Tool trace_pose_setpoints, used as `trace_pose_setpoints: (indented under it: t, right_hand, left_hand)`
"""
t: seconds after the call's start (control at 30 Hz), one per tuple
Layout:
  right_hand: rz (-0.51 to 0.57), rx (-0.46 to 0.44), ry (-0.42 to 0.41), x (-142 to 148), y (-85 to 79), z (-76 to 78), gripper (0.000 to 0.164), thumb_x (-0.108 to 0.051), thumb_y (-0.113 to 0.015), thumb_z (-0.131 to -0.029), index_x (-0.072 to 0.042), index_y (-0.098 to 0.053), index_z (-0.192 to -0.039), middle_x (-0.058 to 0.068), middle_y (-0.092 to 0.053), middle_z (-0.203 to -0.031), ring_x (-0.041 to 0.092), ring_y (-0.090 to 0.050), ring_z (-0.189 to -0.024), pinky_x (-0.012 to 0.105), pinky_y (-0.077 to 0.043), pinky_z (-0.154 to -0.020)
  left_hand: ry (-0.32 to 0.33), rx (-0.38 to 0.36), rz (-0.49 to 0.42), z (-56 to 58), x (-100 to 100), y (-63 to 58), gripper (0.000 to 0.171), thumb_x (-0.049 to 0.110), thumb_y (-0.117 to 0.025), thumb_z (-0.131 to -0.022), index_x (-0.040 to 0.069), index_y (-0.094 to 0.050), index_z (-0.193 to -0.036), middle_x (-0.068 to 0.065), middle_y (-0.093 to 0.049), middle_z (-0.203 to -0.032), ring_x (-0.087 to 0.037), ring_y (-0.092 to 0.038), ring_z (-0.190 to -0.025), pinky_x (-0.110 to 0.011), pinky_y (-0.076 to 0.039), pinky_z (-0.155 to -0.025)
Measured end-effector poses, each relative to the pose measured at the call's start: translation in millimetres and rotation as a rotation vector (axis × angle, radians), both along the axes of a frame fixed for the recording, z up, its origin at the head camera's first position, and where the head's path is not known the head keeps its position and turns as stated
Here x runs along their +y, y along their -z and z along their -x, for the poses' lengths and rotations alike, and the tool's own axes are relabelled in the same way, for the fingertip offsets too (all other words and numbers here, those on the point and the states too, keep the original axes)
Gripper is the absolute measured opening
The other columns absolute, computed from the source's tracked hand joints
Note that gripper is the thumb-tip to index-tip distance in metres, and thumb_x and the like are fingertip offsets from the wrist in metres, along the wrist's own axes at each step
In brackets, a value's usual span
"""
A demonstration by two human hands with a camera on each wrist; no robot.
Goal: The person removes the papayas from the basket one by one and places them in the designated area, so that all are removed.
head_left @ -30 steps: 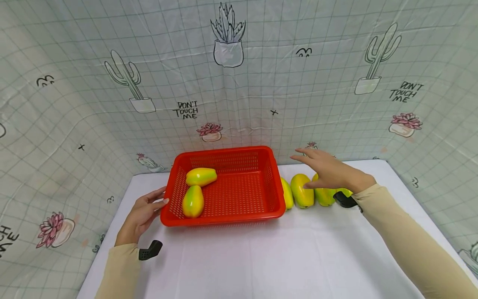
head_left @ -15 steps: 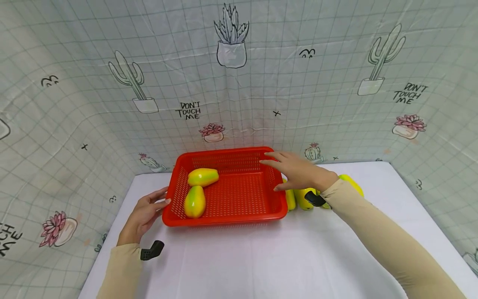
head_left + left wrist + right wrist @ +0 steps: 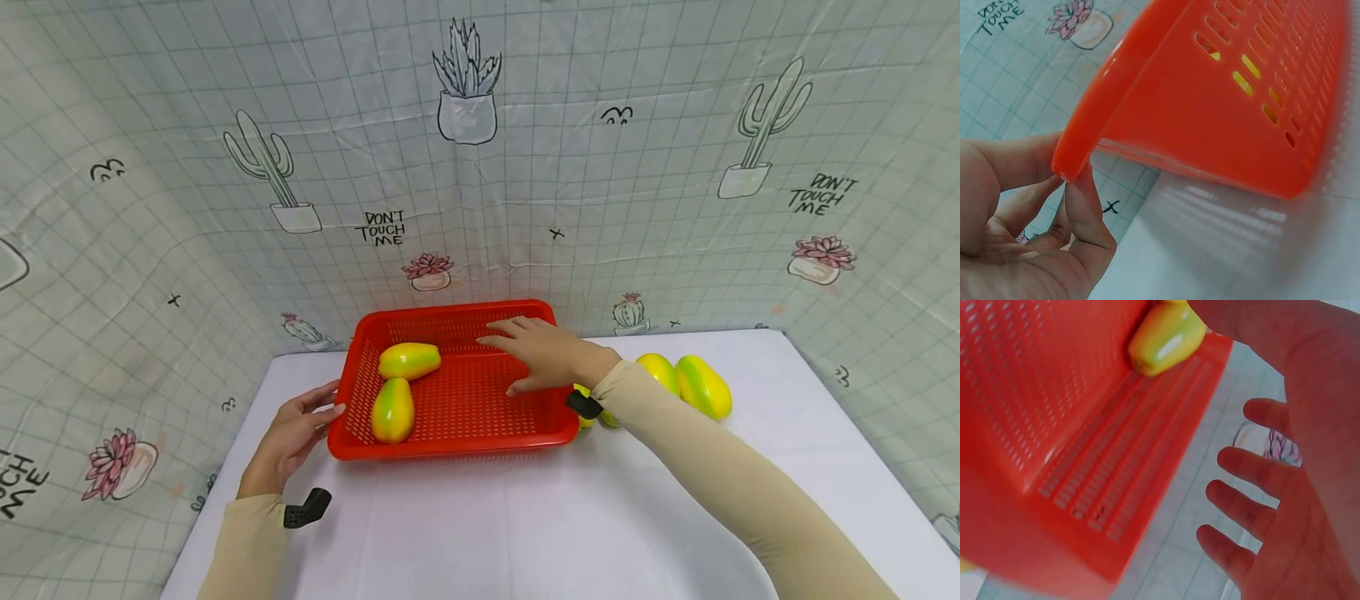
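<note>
Cactus-print gridded cloth (image 3: pixel 525 183) behind a white tabletop (image 3: pixel 480 533)

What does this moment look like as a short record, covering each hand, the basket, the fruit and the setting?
Left hand: pinches the rim at the left end of the red basket
Right hand: above the basket's right part, fingers spread, holding nothing
Fruit inside: two yellow-green fruits, at the left end
Fruit outside: several more fruits to the basket's right, partly hidden by the right sleeve; exact count unclear
Surface: white table
Backdrop: grid-patterned cloth with plant drawings
</note>
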State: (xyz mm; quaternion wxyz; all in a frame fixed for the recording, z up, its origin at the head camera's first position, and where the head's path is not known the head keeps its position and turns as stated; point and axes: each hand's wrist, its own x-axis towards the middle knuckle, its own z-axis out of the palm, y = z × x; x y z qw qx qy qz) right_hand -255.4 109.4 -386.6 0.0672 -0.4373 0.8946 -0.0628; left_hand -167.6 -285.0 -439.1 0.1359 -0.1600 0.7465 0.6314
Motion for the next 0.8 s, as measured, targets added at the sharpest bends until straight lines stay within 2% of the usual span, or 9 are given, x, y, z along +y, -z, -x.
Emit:
trace_pose_setpoints:
  t: [0.17, 0.37, 0.8]
  right_hand:
    - [-0.022, -0.022, -0.023, -22, 0.6, -1.3, 0.085, -0.038, -0.083, -0.092, -0.011, -0.042, -0.162, 0.018, -0.038, -0.167, 0.040, -0.035, -0.152, 0.057, -0.031, -0.125]
    - [-0.091, -0.037, -0.031, -50, 3.7, -3.2, 0.085, -0.043, -0.081, -0.094, -0.015, -0.040, -0.164, 0.013, -0.036, -0.169, 0.037, -0.033, -0.155, 0.054, -0.029, -0.127]
    - [-0.176, -0.012, -0.092, -101, 14.0, -11.1, 0.084, -0.047, -0.079, -0.094, -0.021, -0.040, -0.164, 0.008, -0.041, -0.167, 0.031, -0.038, -0.153, 0.048, -0.034, -0.126]
  left_hand:
    - [-0.001, 0.004, -0.004, -0.3, 0, -0.1, 0.065, 0.010, -0.061, -0.107, 0.006, -0.032, -0.166, -0.024, -0.032, -0.166, -0.018, -0.055, -0.116, -0.015, -0.057, -0.085]
    - [0.000, 0.007, -0.005, -0.7, 1, -0.6, 0.065, 0.010, -0.061, -0.107, 0.006, -0.032, -0.166, -0.024, -0.031, -0.166, -0.019, -0.055, -0.117, -0.015, -0.057, -0.086]
    - [0.004, 0.009, -0.008, -0.8, 2, -1.5, 0.064, 0.009, -0.060, -0.108, 0.005, -0.032, -0.166, -0.024, -0.031, -0.166, -0.016, -0.057, -0.114, -0.015, -0.057, -0.087]
